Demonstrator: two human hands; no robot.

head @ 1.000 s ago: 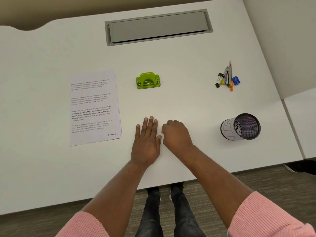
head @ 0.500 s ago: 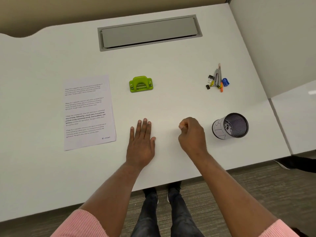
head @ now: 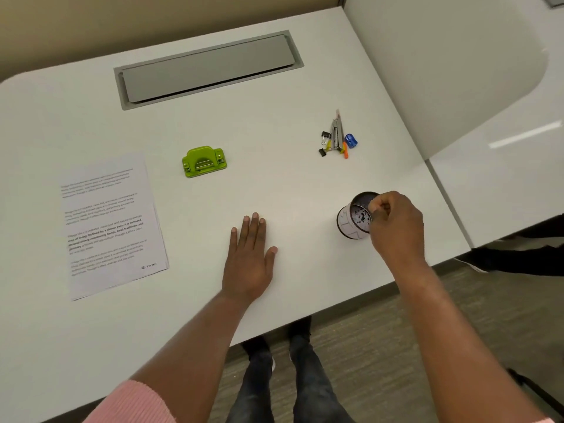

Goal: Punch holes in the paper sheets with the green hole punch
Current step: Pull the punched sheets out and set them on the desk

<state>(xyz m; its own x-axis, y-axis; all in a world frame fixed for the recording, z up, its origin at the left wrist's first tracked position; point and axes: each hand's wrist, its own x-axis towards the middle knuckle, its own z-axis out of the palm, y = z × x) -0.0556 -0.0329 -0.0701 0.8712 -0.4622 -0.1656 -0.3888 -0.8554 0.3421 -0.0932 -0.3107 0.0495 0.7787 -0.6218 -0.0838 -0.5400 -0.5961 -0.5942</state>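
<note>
The green hole punch (head: 204, 161) stands on the white desk (head: 274, 184), beyond my left hand and untouched. A stack of printed paper sheets (head: 110, 224) lies at the left, well clear of the punch. My left hand (head: 248, 257) lies flat on the desk, fingers straight and together. My right hand (head: 396, 224) hovers at the rim of a mesh cup (head: 351, 224), with its fingers curled and the tips pinched together over the opening. I see nothing in that pinch. Small dark bits lie inside the cup.
A small pile of stationery (head: 337, 138) with binder clips, a metal tool and a blue sharpener lies at the back right. A grey cable hatch (head: 207, 68) is set into the far side of the desk. The desk's front edge runs close below my hands.
My right hand, a closed fist all along, has travelled right from beside my left hand to the mesh cup. My left hand has stayed flat. The view has shifted.
</note>
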